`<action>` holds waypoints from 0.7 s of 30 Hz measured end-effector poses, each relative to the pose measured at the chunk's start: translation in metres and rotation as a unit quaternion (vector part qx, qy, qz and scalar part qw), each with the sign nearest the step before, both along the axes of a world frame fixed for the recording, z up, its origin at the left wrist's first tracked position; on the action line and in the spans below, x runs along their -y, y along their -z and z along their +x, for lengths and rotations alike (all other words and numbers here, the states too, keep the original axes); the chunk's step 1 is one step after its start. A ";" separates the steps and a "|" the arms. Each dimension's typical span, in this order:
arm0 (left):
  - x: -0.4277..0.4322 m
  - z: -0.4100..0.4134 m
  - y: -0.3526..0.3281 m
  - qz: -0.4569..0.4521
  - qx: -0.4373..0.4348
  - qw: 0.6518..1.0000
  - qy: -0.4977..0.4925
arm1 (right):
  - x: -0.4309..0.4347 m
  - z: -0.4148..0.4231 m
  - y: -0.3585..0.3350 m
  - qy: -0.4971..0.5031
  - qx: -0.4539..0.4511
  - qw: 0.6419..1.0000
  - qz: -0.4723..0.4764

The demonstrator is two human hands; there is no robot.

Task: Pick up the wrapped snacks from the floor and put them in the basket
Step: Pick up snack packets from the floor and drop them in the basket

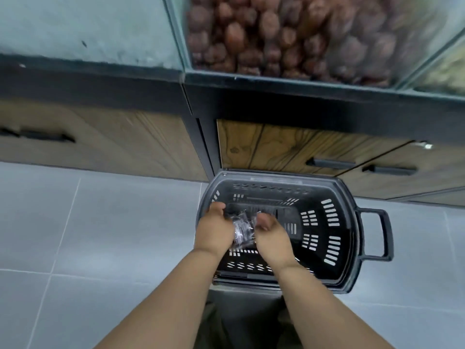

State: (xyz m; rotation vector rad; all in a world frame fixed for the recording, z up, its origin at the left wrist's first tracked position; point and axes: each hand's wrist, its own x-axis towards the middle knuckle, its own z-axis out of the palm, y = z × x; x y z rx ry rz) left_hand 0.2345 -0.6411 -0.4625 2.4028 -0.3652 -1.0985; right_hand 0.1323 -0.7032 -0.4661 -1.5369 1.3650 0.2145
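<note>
A: What do the hands hold?
B: The left hand (214, 230) and right hand (271, 239) both curl round the wrapped snacks (242, 230), at 3 o'clock from the left hand.
A: Where's the basket (276, 176)?
B: Right under them, on the floor (100, 222).

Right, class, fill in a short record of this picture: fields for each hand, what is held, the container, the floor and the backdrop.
Left hand: holds the bundle's left side
Right hand: fingers curled, holds its right side
Held: wrapped snacks, clear crinkly wrappers
Basket: black, slotted, beneath the hands, handle out to the right
Floor: grey tiles, the basket stands on it
Backdrop: wooden cabinet doors under a glass bin of brown lumps
</note>
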 end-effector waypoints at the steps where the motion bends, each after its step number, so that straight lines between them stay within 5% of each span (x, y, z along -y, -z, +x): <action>1: 0.002 0.002 -0.021 -0.006 0.012 1.000 0.005 | 0.002 0.001 -0.024 0.008 0.015 1.000 -0.002; 13: 0.003 0.003 -0.266 -0.063 0.180 0.976 0.105 | 0.015 -0.010 -0.276 -0.087 0.182 0.973 -0.111; 21: -0.022 -0.018 -0.382 -0.153 0.218 0.964 0.020 | 0.023 -0.018 -0.378 -0.154 0.253 0.942 -0.161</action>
